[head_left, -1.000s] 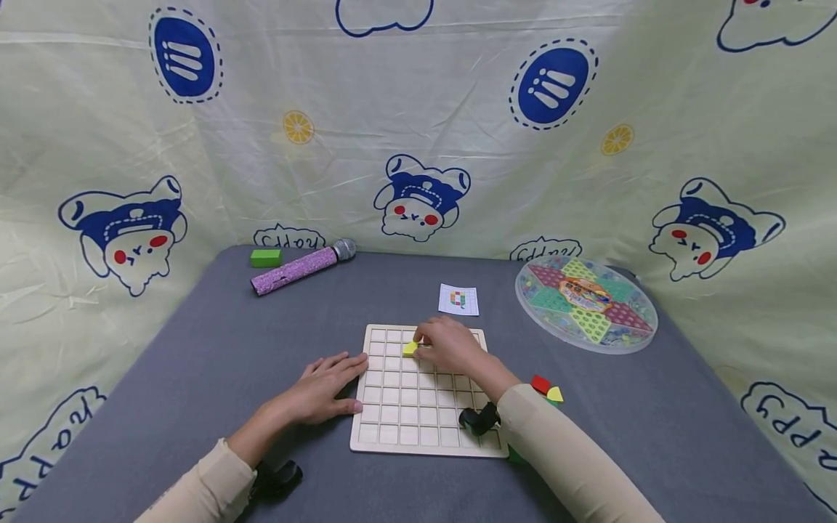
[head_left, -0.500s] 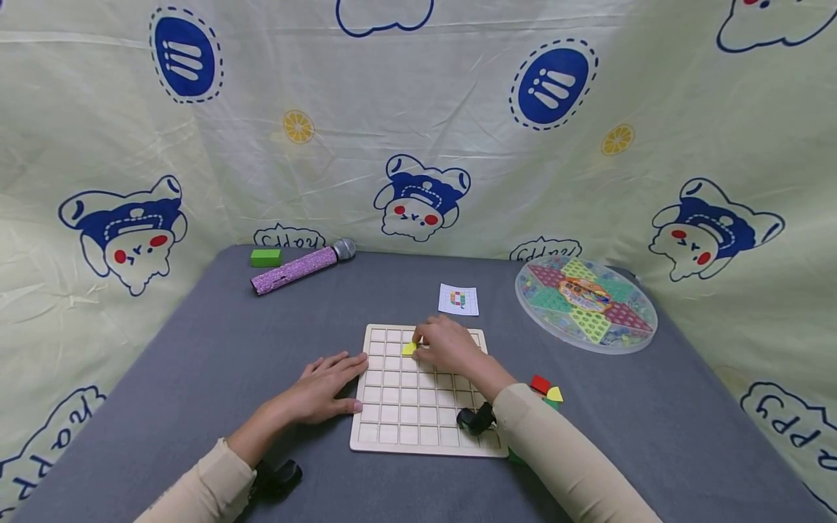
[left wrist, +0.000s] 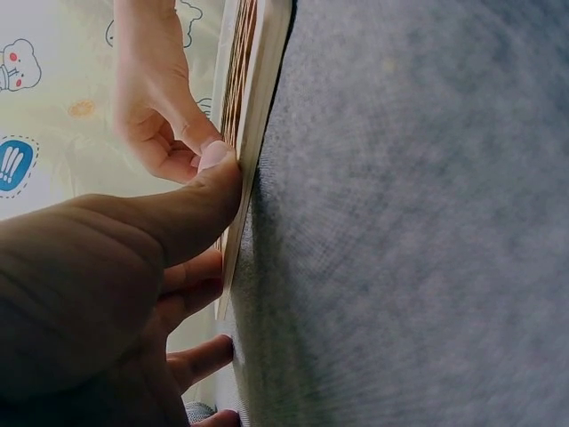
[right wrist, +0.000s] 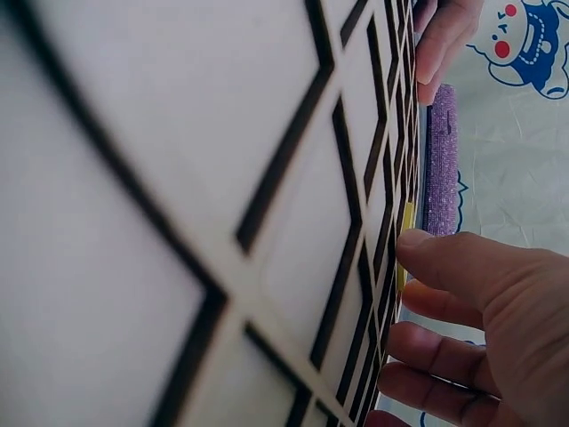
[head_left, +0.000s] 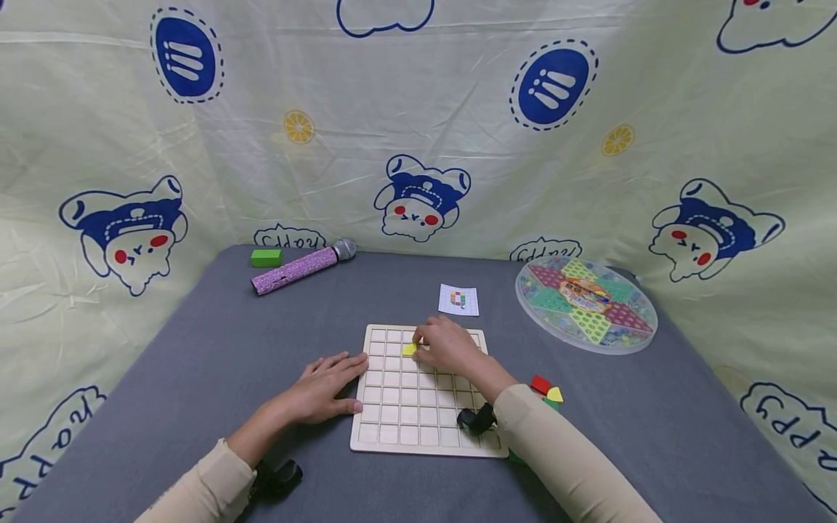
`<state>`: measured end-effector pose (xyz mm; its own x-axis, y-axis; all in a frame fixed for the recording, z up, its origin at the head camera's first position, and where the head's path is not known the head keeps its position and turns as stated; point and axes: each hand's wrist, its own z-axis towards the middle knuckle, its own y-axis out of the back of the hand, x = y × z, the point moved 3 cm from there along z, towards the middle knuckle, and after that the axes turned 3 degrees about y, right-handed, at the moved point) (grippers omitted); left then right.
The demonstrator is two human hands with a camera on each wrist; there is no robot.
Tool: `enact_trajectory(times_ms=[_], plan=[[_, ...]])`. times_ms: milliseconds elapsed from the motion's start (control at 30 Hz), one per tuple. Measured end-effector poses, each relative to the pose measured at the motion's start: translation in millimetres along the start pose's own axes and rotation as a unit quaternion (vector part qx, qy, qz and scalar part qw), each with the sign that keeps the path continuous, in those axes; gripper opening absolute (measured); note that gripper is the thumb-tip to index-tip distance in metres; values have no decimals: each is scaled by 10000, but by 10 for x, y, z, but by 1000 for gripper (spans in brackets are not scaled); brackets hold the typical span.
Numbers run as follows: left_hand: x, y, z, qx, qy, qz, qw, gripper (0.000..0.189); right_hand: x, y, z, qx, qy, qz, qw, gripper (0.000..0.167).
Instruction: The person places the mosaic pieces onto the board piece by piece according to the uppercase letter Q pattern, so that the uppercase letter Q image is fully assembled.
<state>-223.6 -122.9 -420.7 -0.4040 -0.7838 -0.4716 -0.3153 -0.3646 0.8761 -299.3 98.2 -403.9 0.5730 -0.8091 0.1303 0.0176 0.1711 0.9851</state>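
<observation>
A pale wooden grid board [head_left: 390,416] lies on the grey cloth in front of me. My right hand [head_left: 451,346] is over its upper part, with thumb and forefinger at a yellow tile [head_left: 408,349] that lies flat in the grid's upper rows. From the right wrist view, the thumb and index finger pinch the edge of that yellow tile [right wrist: 409,216], partly hidden by them. On the board's left edge rests my left hand [head_left: 325,388], its fingers spread and fairly straight. In the left wrist view, its thumb [left wrist: 209,191] touches the board's side.
Right of the board lie a red piece [head_left: 540,384], a yellow piece [head_left: 555,394] and green pieces, partly behind the sleeve. Behind it stand a pattern card [head_left: 458,299], a round game box [head_left: 556,327], a purple microphone [head_left: 296,270] and a green block [head_left: 266,258].
My right wrist and sleeve have shifted very slightly left, and the yellow tile has barely moved with the fingertips. The left hand stays in place.
</observation>
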Motion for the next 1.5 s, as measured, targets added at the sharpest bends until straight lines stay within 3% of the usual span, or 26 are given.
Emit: enact_trajectory(times_ms=[267,500,1000,1267,1500], plan=[[-5,-2,-9,-14,-26,-27,10000,70,-7,63,-89,-33,3,218,9998,27],[-2,3,-1,-47,-42,-9,10000,70,-124,236,-322,-264,-114,262,9992,30],[7,-12,-4,10,4,-16,10000,71,-581,398,-1008,-621,-609,133,9961,30],[7,-9,8,25,76,-4,10000,71,-892,409,-1347,-549,-1084,186,9924,29],[7,-10,10,26,80,18,10000,71,-1092,362,-1517,-443,-1284,89,9907,27]])
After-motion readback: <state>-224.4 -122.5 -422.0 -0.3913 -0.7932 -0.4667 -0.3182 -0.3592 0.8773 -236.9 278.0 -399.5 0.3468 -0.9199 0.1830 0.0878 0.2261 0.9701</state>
